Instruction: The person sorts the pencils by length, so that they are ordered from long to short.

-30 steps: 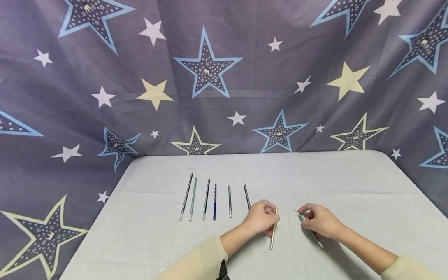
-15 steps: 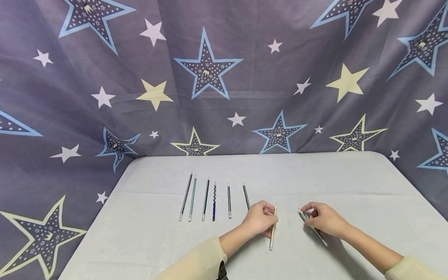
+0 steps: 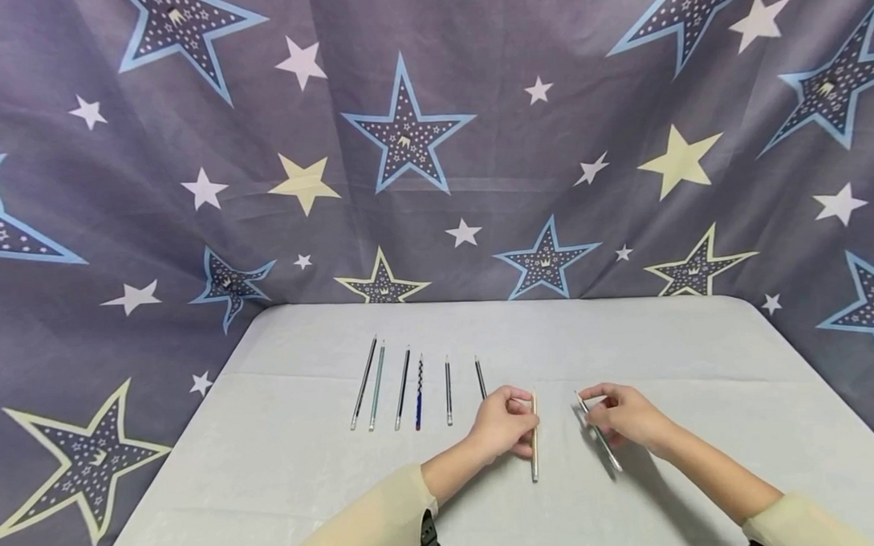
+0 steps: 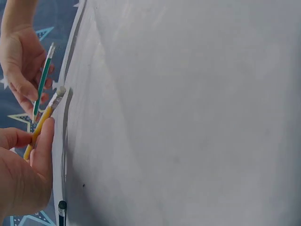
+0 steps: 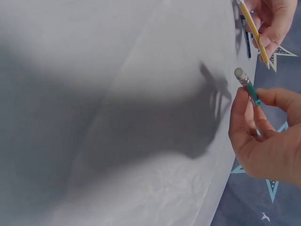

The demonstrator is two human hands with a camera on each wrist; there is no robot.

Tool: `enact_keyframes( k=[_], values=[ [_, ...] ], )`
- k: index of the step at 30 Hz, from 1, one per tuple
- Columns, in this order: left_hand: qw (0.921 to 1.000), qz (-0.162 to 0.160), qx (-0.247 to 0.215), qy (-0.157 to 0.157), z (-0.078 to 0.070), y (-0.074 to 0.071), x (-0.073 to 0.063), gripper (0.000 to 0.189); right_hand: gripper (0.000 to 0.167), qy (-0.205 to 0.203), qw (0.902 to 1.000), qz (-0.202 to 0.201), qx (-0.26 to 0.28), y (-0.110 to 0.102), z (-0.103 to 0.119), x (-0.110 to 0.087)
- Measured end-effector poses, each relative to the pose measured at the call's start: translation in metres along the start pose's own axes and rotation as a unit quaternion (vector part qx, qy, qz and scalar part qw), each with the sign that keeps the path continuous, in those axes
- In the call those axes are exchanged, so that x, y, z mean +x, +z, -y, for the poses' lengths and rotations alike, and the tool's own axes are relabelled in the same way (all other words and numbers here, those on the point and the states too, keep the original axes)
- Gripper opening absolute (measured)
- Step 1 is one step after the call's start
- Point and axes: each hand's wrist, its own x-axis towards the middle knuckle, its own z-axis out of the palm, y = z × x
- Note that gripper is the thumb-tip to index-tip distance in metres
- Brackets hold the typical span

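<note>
My left hand (image 3: 502, 423) pinches a yellow pencil (image 3: 535, 450) between thumb and fingers, its eraser end toward me. In the left wrist view the pencil's silver ferrule and pale eraser (image 4: 59, 93) stick out past the fingertips. Across a gap to the right, my right hand (image 3: 626, 417) pinches a green pencil (image 3: 603, 444), slanted with its tip to the upper left. The right wrist view shows its worn eraser (image 5: 240, 73) and a short green length above the fingers. A dark pencil (image 3: 480, 376) lies just beyond my left hand, its lower end hidden behind the hand.
Left of my hands several pencils lie in a loose row on the white-covered table (image 3: 270, 472): a black one (image 3: 364, 382), a teal one (image 3: 377, 386), a blue patterned one (image 3: 419, 392) and other dark ones. A grey star-print curtain (image 3: 435, 209) hangs behind the table.
Both hands have shifted slightly away from me with their pencils. The yellow pencil has turned more upright in view; the green one moved a little left after drifting right.
</note>
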Motion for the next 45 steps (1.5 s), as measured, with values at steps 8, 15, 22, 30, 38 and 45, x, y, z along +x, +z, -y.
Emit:
enact_keyframes(
  k=[8, 15, 22, 30, 38, 45],
  values=[
    [0.999, -0.019, -0.039, 0.01, -0.003, -0.002, -0.002, 0.032, 0.049, -0.015, 0.999, 0.018, 0.038, 0.0, 0.006, 0.003],
    [0.9986, -0.023, -0.046, 0.013, -0.003, -0.001, -0.002, 0.033, 0.051, -0.004, 0.9981, 0.017, 0.058, 0.001, 0.009, 0.007],
    [0.9986, -0.023, -0.045, 0.012, -0.003, -0.001, -0.003, 0.032, 0.056, 0.001, 0.9955, 0.028, 0.09, 0.001, 0.009, 0.01],
    [0.9983, -0.029, -0.048, 0.015, -0.004, 0.0, -0.004, 0.033, 0.054, 0.004, 0.9943, 0.034, 0.101, 0.003, 0.008, 0.012],
    [0.9979, -0.031, -0.055, 0.017, -0.005, 0.0, -0.003, 0.032, 0.053, 0.003, 0.9944, 0.03, 0.101, 0.006, 0.011, 0.014],
    [0.9977, -0.038, -0.055, 0.016, -0.005, 0.0, -0.001, 0.033, 0.055, -0.002, 0.9933, 0.039, 0.109, 0.008, 0.013, 0.014]
  ],
)
